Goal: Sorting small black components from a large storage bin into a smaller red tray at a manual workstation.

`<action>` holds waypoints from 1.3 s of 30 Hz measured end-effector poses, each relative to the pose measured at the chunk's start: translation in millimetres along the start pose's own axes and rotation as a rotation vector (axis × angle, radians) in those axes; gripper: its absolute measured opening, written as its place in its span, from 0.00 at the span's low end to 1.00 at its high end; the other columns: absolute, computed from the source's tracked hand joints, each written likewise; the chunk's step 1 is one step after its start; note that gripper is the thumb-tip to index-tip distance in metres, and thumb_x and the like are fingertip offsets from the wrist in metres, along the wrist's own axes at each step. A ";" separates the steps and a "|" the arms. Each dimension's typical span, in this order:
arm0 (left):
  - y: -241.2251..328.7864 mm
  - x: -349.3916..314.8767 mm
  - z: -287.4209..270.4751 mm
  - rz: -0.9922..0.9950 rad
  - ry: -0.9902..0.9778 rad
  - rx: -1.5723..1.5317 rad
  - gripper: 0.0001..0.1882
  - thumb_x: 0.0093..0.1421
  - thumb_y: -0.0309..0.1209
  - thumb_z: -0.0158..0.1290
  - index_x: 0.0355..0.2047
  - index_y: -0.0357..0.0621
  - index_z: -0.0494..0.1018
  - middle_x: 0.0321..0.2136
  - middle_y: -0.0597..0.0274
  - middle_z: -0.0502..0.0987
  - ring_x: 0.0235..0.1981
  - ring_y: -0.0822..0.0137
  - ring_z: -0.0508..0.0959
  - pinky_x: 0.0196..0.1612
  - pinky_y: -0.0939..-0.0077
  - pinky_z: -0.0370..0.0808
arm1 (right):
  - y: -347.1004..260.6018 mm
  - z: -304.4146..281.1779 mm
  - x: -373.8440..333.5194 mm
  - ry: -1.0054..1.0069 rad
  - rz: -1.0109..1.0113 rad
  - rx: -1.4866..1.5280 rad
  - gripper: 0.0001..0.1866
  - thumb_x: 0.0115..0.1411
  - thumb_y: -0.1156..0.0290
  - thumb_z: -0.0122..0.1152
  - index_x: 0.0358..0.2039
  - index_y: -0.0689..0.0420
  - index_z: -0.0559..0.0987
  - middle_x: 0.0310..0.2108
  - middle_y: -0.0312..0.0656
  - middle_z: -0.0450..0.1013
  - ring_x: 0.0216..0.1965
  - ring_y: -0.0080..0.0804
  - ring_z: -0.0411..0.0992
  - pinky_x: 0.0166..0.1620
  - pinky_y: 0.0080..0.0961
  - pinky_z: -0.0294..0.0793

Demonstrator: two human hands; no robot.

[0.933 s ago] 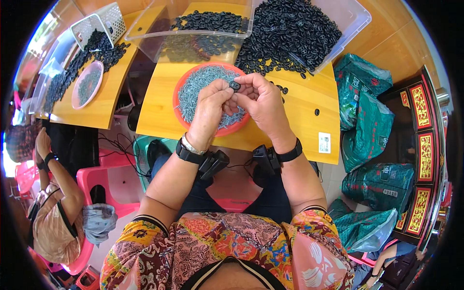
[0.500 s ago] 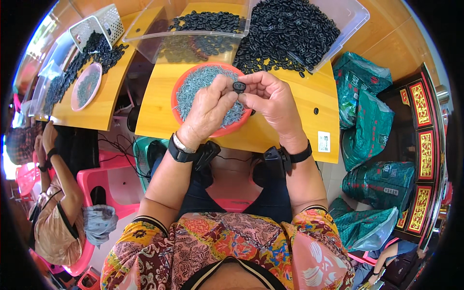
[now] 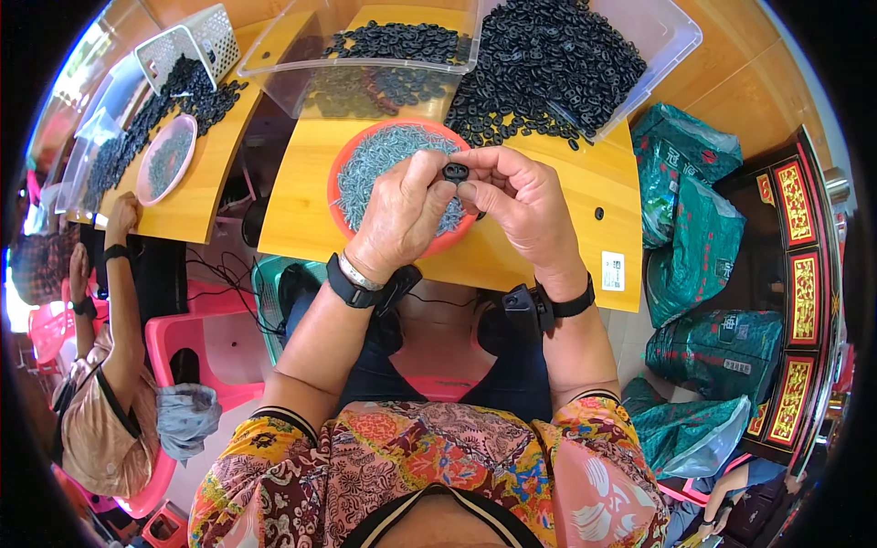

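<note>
Above the bowl, a small black oval piece point(image 3: 455, 172) with two holes sits between my hands. My left hand point(image 3: 399, 212) is closed, thumb and fingers pinched at the piece's left side. My right hand point(image 3: 519, 196) pinches it from the right with thumb and forefinger, the other fingers curled behind. Whether a screw is also in my fingers is hidden. Under my left hand stands an orange-red bowl point(image 3: 334, 187) full of small grey screws point(image 3: 375, 153).
Black pieces point(image 3: 548, 64) heap in a clear tub point(image 3: 671, 50) lying at the back. One loose piece point(image 3: 599, 214) lies right, near a white label point(image 3: 613, 270). Green bags point(image 3: 699, 247) line the right side. A co-worker's hand point(image 3: 123, 216) is near a pink bowl point(image 3: 194, 137).
The black piece has turned so its long side lies more level, and my hands shifted slightly with it. At left, the co-worker's arm has reached farther forward toward the pink bowl.
</note>
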State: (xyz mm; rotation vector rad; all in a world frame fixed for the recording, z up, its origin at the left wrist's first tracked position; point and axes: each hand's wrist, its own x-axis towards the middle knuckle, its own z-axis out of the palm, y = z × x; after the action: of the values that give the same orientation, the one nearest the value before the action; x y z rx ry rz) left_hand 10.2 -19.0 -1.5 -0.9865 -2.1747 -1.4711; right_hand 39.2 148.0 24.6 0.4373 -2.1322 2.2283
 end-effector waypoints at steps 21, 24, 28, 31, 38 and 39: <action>16.3 -5.4 15.5 -0.008 0.157 -0.129 0.03 0.60 0.24 0.47 0.33 0.38 0.66 0.21 0.50 0.70 0.22 0.51 0.73 0.25 0.63 0.69 | -22.5 1.0 -7.3 0.039 0.137 0.127 0.11 0.56 0.77 0.60 0.41 0.64 0.76 0.27 0.37 0.75 0.26 0.20 0.72 0.33 0.16 0.73; 13.5 -6.5 3.7 -0.100 0.302 -0.244 0.05 0.62 0.27 0.46 0.31 0.38 0.67 0.20 0.52 0.70 0.19 0.58 0.72 0.25 0.67 0.69 | -46.5 -7.3 23.9 0.042 0.063 -0.142 0.13 0.55 0.76 0.61 0.41 0.64 0.76 0.27 0.37 0.75 0.26 0.21 0.72 0.33 0.17 0.73; -8.6 0.2 -7.3 -0.253 0.430 -0.341 0.07 0.63 0.29 0.45 0.31 0.38 0.69 0.16 0.61 0.70 0.17 0.70 0.70 0.23 0.74 0.66 | -58.6 -25.3 123.1 0.146 -0.208 -0.273 0.15 0.54 0.71 0.63 0.42 0.63 0.76 0.28 0.37 0.75 0.29 0.20 0.73 0.34 0.17 0.72; -18.9 2.7 -1.8 -0.281 0.429 -0.378 0.07 0.62 0.28 0.46 0.29 0.38 0.69 0.14 0.63 0.70 0.17 0.72 0.69 0.22 0.76 0.66 | -62.0 -36.1 166.5 0.173 -0.221 -0.347 0.29 0.53 0.78 0.62 0.55 0.71 0.66 0.41 0.43 0.74 0.39 0.26 0.72 0.41 0.20 0.72; -18.8 1.0 -15.5 -0.294 0.445 -0.372 0.07 0.61 0.27 0.47 0.26 0.38 0.69 0.14 0.62 0.69 0.16 0.72 0.69 0.22 0.76 0.65 | -31.1 -74.2 110.2 0.070 0.008 -0.747 0.09 0.55 0.71 0.60 0.36 0.60 0.81 0.28 0.32 0.76 0.29 0.19 0.70 0.35 0.19 0.71; -19.5 1.9 -12.8 -0.295 0.448 -0.385 0.07 0.61 0.27 0.47 0.26 0.38 0.69 0.14 0.62 0.69 0.16 0.72 0.69 0.22 0.76 0.65 | -18.0 -84.1 95.7 0.056 0.058 -0.788 0.08 0.55 0.72 0.61 0.35 0.60 0.81 0.27 0.32 0.76 0.29 0.18 0.70 0.35 0.19 0.71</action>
State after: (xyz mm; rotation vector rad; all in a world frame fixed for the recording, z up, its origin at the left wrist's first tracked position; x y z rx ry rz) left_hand -6.2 -34.3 -8.3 -0.3810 -1.7991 -2.0675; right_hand -64.3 215.3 61.1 0.2580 -2.7455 1.2119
